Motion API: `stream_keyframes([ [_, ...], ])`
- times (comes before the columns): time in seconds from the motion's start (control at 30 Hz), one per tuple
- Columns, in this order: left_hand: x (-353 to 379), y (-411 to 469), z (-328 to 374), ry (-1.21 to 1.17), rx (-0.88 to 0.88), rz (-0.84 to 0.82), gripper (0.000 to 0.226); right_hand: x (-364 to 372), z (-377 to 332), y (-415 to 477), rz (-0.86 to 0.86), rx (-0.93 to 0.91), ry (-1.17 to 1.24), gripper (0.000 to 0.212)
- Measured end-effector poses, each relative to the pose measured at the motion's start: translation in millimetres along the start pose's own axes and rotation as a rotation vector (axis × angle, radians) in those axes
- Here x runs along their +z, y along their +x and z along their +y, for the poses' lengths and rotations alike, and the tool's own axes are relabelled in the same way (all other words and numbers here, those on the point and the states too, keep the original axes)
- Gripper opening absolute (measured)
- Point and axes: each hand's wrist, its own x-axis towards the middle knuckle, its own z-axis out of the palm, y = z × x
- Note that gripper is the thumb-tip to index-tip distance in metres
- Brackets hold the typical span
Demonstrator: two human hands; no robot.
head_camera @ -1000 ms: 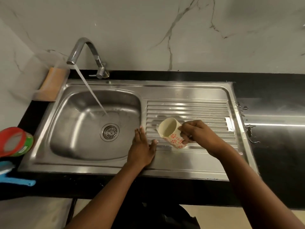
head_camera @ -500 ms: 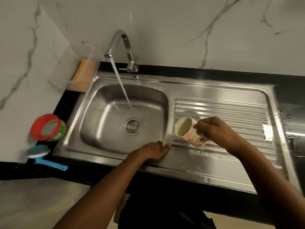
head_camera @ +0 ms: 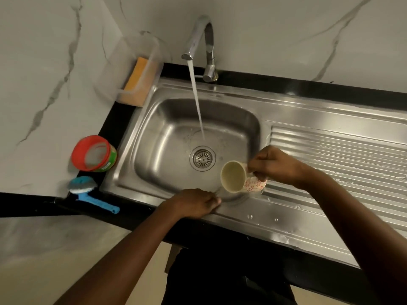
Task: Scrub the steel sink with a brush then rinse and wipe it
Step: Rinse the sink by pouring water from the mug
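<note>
Probably rinsing. Gripping tilted mug in right hand; resting left hand, empty, on front rim of sink. Next: swinging mug under running tap to refill.

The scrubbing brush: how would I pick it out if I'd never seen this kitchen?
Find the steel sink, then the black counter off its near left corner. There, just in front of the red-rimmed tub, lies the brush. It alone has a long blue handle, with a round blue-and-white head.
</note>
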Motion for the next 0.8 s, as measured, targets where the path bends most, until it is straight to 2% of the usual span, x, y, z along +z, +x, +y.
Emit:
stream_keyframes([
  [0.07,5.5,4.7,10.0,-0.083,0.101,-0.014,0.048,-5.6,2.6,12.0,0.009,0.004,0.025,0.036],
  [0.17,11.3,10.6,16.9,-0.041,0.17,0.0,0.049,-7.6,0.4,30.1,0.016,0.012,-0.075,0.036],
  [0.3,1.0,6.0,-12.6,0.065,0.08,-0.011,0.051,13.8,-14.3,55.6,0.007,0.033,-0.206,0.044],
  [0.37,-6.1,0.6,-41.4,0.123,0.006,0.004,0.063,36.1,-21.4,68.5,-0.021,0.007,-0.259,0.03],
  [0.43,-13.0,-6.2,-75.7,0.182,-0.046,0.059,0.071,61.3,-28.0,80.9,-0.049,-0.041,-0.293,0.026],
  [0.53,-23.8,-19.6,-118.7,0.28,-0.061,0.186,0.064,95.1,-36.6,91.2,-0.115,-0.119,-0.3,0.029],
  [0.6,-30.9,-24.9,-133.7,0.314,-0.093,0.18,0.06,107.5,-38.4,97.6,-0.189,-0.128,-0.315,0.031],
  [0.7,-31.8,-23.4,-132.6,0.248,-0.092,0.129,0.057,101.4,-36.3,103.0,-0.247,-0.12,-0.406,0.032],
  [0.8,-24.9,-18.3,-115.6,0.116,0.022,0.062,0.061,75.3,-33.1,101.0,-0.283,-0.072,-0.538,0.034],
])
